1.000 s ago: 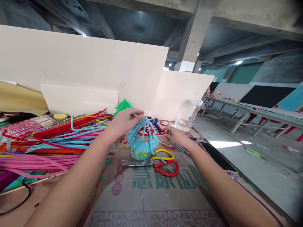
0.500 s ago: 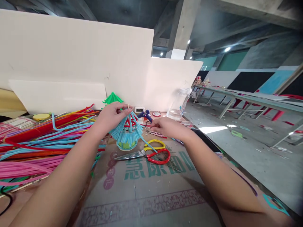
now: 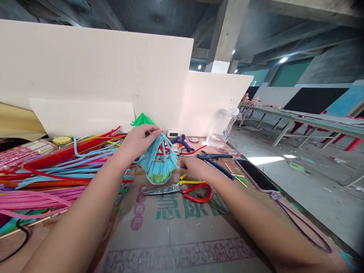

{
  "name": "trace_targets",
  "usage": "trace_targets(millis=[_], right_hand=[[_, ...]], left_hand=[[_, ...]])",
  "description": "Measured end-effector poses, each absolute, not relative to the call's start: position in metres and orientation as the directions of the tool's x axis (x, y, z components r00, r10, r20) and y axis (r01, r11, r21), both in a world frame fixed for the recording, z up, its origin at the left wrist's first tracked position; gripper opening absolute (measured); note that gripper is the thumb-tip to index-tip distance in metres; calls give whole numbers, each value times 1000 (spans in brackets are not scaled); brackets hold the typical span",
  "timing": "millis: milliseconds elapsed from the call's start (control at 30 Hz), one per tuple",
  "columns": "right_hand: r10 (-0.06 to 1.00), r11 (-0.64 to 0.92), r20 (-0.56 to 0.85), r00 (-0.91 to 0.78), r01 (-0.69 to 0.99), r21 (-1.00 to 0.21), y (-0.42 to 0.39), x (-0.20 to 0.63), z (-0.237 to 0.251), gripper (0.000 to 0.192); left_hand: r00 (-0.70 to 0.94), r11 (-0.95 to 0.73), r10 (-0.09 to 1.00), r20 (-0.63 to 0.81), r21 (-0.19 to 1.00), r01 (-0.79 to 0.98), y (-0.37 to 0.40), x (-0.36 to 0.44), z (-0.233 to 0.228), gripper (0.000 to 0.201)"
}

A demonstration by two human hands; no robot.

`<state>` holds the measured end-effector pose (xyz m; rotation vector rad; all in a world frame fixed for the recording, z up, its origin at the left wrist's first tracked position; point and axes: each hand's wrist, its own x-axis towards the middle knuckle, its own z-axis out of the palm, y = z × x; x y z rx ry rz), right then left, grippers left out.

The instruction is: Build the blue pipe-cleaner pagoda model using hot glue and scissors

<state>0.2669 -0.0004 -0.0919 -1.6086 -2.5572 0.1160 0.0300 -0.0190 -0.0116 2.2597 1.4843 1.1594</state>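
A small pavilion-like model (image 3: 157, 167) covered in light blue pipe cleaners stands on the printed sheet. My left hand (image 3: 143, 140) is closed on the tip of its roof, thumb and fingers pinching. My right hand (image 3: 195, 168) is beside the model's right edge, its fingers curled together; whatever they may hold is hidden. Just below that hand lie large scissors (image 3: 180, 188) with one yellow and one red handle. Behind the left hand shows a green pointed roof (image 3: 142, 119).
Pipe cleaners (image 3: 65, 170) in many colours cover the left side. At the back are a small digital clock (image 3: 173, 134), a blue glue gun (image 3: 182, 142) and a clear jug (image 3: 222, 129). Blue-handled pliers (image 3: 217, 156) and a phone (image 3: 257, 175) lie to the right.
My right hand has come down and left to the model's side. The blue strand that stuck out over the scissors no longer shows. The view has shifted, bringing the phone and pliers into sight.
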Motion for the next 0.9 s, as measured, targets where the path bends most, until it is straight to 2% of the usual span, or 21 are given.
trace_targets(millis=[100, 167, 233, 300, 467, 633, 767, 900], right_hand=[[914, 387, 209, -348, 903, -186, 0, 275, -72, 19], [894, 383, 353, -275, 878, -286, -7, 275, -56, 29], [834, 468, 515, -197, 747, -472, -20, 269, -45, 30], [799, 554, 562, -216, 628, -547, -35, 259, -40, 27], [767, 623, 546, -337, 594, -509, -55, 238, -45, 25], [781, 600, 520, -346, 646, -472, -54, 235, -48, 24], [778, 597, 529, -340, 663, -452, -54, 234, -48, 23], [761, 605, 546, -350, 687, -402, -54, 233, -48, 23]], left_hand=[[192, -473, 848, 494, 544, 692, -21, 29, -10, 43], [206, -481, 848, 488, 547, 685, -21, 29, -9, 42], [223, -489, 848, 480, 551, 676, -22, 28, -8, 43], [230, -489, 850, 475, 547, 679, -23, 27, -7, 45], [274, -502, 852, 446, 547, 670, -28, 23, -1, 48], [340, -506, 856, 389, 493, 708, -34, 19, 3, 47], [342, -518, 842, 416, 452, 726, -36, 23, 3, 40], [359, -544, 828, 430, 462, 700, -39, 29, 4, 35]])
